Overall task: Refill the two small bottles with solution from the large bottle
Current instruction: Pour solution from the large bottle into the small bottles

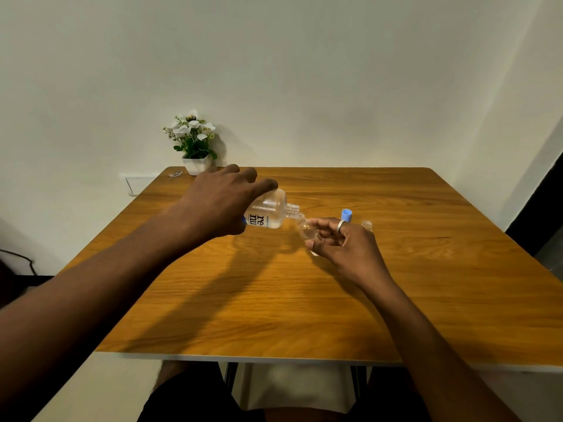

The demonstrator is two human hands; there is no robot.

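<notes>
Left forearm (106, 284): nearest the lens, crosses the near left corner of the table (274, 315) toward its middle.
Left hand (219, 205): curled from above round the large bottle (269, 213), gripping its body and holding it tipped almost flat.
Large bottle: clear and uncapped, lifted above the middle of the table, neck pointing right with its mouth at the mouth of the first small bottle (306, 228); liquid shows inside the body.
Right hand (344, 245): fingers and thumb curled round the first small bottle, pinching it; wears a ring (340, 226).
First small bottle: clear, held off the table just right of centre, tilted with its neck up toward the large bottle; fill level cannot be read.
Second small bottle (367, 225): stands upright and uncapped on the table behind the right hand, toward the right edge; looks empty, though too small to be sure.
Blue cap (346, 215): stands on the table just left of the second small bottle.
Far left corner: potted plant (193, 141) with white flowers.
Done so far: openings bared and the first pour lined up; probably in the first of two fills, though no stream is visible.
Left to do: finish the first fill, then fill the second small bottle; recapping likely follows.
</notes>
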